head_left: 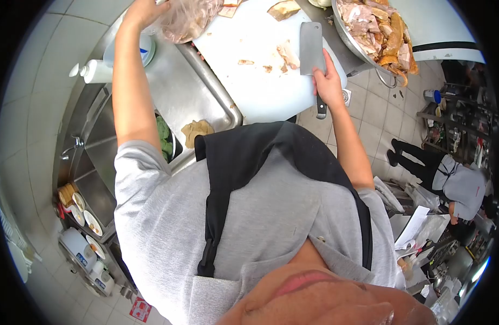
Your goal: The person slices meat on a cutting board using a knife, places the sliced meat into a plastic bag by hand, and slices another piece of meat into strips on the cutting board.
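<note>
My right hand grips the black handle of a cleaver, its broad blade lying over the right part of a white cutting board. Small meat scraps are scattered left of the blade, and a larger piece of meat lies farther back. At the top left, my left hand is closed at the edge of a clear plastic bag with pinkish meat inside. The frame's top edge cuts off part of that hand and the bag.
A large metal bowl heaped with cooked meat pieces stands to the right. Left of the board are a steel counter, a brown cloth, a white bottle and a sink. Another person stands far right, near shelves.
</note>
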